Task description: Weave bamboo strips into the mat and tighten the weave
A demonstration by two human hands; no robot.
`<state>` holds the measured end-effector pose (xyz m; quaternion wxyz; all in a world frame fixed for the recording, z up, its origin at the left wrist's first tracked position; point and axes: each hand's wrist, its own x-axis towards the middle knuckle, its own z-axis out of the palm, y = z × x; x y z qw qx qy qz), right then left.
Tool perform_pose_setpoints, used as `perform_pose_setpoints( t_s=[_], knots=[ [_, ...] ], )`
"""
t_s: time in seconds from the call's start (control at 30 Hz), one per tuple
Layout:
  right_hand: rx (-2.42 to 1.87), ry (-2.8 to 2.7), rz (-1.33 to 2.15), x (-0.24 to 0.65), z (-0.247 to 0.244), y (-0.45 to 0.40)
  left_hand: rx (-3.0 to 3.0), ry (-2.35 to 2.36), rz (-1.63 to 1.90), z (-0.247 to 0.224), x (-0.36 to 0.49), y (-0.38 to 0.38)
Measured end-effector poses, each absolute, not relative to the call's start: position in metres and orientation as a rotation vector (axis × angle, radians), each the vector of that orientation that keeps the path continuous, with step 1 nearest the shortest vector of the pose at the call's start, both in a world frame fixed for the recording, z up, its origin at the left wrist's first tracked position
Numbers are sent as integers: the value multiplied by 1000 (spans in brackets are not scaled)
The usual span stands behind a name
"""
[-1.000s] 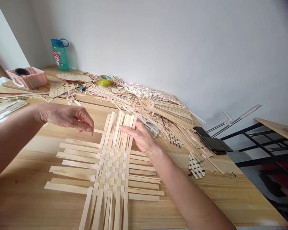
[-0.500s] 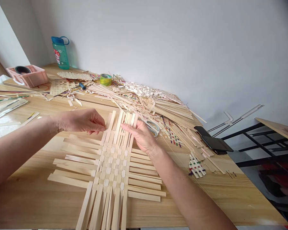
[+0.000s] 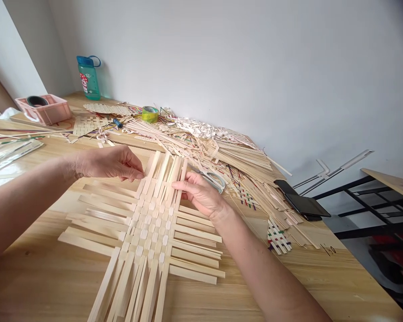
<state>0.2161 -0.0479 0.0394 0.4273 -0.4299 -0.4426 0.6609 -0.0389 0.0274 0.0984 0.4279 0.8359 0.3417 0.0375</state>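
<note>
A loosely woven panel of pale flat wood strips (image 3: 147, 228) lies at the middle of the table, its loose ends sticking out on all sides. At its far left edge my left hand (image 3: 120, 163) is closed in a pinch, its fingertips at the end of a thin crosswise strip that runs among the upright ones. My right hand (image 3: 201, 192) grips the far right side of the woven panel, thumb on top of the strips and fingers underneath. The far upright strips look slightly raised.
Behind the panel lie scissors (image 3: 214, 180), heaped wood strips (image 3: 244, 156) and a yellow tape roll (image 3: 150, 114). A pink basket (image 3: 50, 112) and a blue-green bottle (image 3: 89, 80) stand at back left. A black phone (image 3: 305, 205) and a small coloured woven piece (image 3: 278, 237) lie right.
My left hand has shifted slightly left and up. My right hand has slid a little nearer along the strips. The panel appears shifted left and tilted in view.
</note>
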Motion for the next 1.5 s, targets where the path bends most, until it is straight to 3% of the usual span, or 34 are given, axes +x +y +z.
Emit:
perform_pose_setpoints(
  t_s=[0.57,1.5],
  knots=[
    [-955,-1096,1660,211,35,-48,2116,1017,57,107,-39,24],
    [-1023,-1023,1633,205,34,-50,2032,854,107,100,-41,29]
  ],
)
